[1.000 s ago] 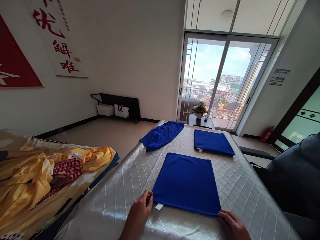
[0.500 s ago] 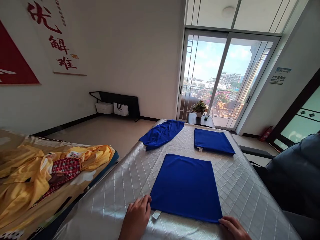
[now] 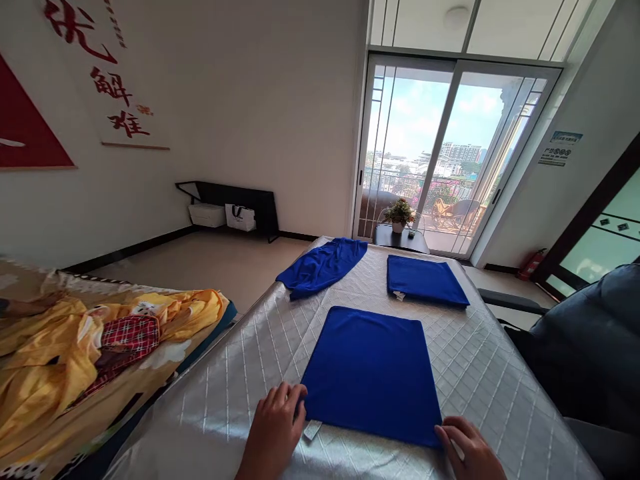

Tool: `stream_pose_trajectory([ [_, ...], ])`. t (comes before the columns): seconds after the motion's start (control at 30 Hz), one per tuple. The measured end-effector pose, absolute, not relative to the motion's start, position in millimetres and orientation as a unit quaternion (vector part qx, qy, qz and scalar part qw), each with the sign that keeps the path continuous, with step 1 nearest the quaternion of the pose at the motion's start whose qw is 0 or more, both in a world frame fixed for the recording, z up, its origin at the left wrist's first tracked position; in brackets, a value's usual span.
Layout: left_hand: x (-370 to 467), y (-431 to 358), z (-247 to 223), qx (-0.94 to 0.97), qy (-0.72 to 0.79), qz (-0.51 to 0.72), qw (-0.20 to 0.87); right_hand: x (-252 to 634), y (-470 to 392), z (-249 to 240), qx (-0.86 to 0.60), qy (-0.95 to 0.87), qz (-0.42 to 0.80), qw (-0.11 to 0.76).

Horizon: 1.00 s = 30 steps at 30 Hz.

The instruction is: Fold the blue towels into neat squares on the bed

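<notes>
A blue cloth (image 3: 373,377) lies flat, squared off, on the silvery quilted surface (image 3: 240,373), with a white tag at its near left corner. My left hand (image 3: 277,423) is at that left corner, its fingers curled together over the edge; whatever is between them is hidden. At the near right corner, my right hand (image 3: 465,443) pinches the blue cloth between thumb and fingers. Farther back on the right sits a folded blue stack (image 3: 427,281) with a tag. A loose, crumpled blue cloth (image 3: 325,267) lies at the back left.
On the left, a second bed holds yellow clothing (image 3: 65,347) with a red plaid piece (image 3: 131,333); another person's hand (image 3: 35,305) rests there. A dark padded seat (image 3: 595,340) stands at the right. A potted plant (image 3: 399,215) is beyond the far edge.
My right hand's fingers have drawn into a tighter pinch at the corner, and my left hand has shifted slightly up. Another person's hand has appeared at the far left.
</notes>
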<state>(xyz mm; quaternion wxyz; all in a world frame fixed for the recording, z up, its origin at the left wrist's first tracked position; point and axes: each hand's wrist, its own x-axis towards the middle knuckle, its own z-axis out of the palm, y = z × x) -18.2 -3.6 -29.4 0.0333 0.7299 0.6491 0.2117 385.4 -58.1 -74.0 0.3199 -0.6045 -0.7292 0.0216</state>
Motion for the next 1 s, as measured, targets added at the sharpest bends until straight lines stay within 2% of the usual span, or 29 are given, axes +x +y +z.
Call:
stream_pose_trajectory([
  [0.17, 62.1, 7.1, -9.2, 0.816, 0.510, 0.258, 0.089, 348.8, -29.3, -78.7, -0.654, -0.683, -0.024, 0.325],
  [0.3, 131.4, 16.3, -20.8, 0.899, 0.371, 0.216, 0.090, 327.9, -17.0, -102.4, -0.675, -0.696, -0.011, 0.243],
  [0.4, 153.1, 22.4, -42.2, 0.922, 0.327, 0.190, 0.079, 327.0, -16.4, -113.8, -0.687, -0.699, -0.005, 0.200],
  [0.57, 126.5, 31.9, -66.2, 0.902, 0.395, 0.159, 0.068, 328.7, -18.4, -110.5, -0.688, -0.703, -0.018, 0.177],
  [0.8, 26.4, 32.4, -83.5, 0.770, 0.626, 0.122, 0.011, 322.0, -19.7, -95.4, -0.726, -0.680, 0.022, 0.100],
  [1.0, -3.8, 20.9, -104.2, 0.745, 0.652, 0.143, -0.004, 321.7, -20.1, -90.2, -0.723, -0.685, 0.057, 0.074],
])
